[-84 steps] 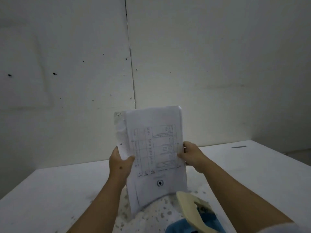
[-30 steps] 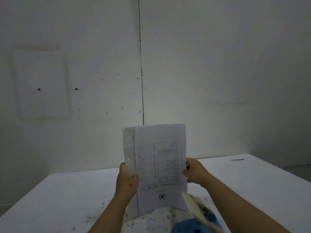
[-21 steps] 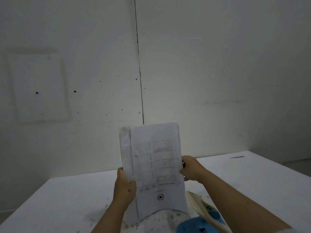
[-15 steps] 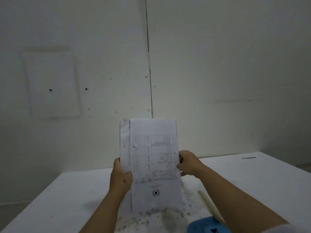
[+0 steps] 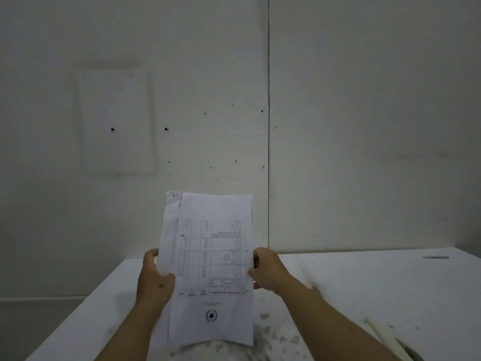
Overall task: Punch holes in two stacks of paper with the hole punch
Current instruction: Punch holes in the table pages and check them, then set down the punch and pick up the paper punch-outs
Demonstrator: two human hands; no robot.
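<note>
Since the earlier frames: view had swung leftward; the blue hole punch, formerly visible at the lower right, had dropped almost out of frame, leaving only a cream-coloured lever (image 5: 385, 334) at the bottom right corner. Paper stack held much as before.

Item: paper stack (image 5: 210, 269), printed table uppermost, text upside down to the wearer. Held upright above the white worktop (image 5: 364, 282), lower edge just over a scatter of punched confetti (image 5: 273, 334); whether it touched the surface could not be told.

Left hand (image 5: 154, 280): fingers curled round the stack's left edge, thumb across the front sheet. Right hand (image 5: 266, 272): fingers pinched on the right edge.

Condition: sheets uneven, rear pages projecting at the left; small marks near the top left corner, possibly holes, too faint to confirm.

Progress, as judged: squaring-up stage. Confetti suggested some punching was already done. No second stack in view; which stack this was could not be determined. Punching of this stack judged outstanding or unverified.
</note>
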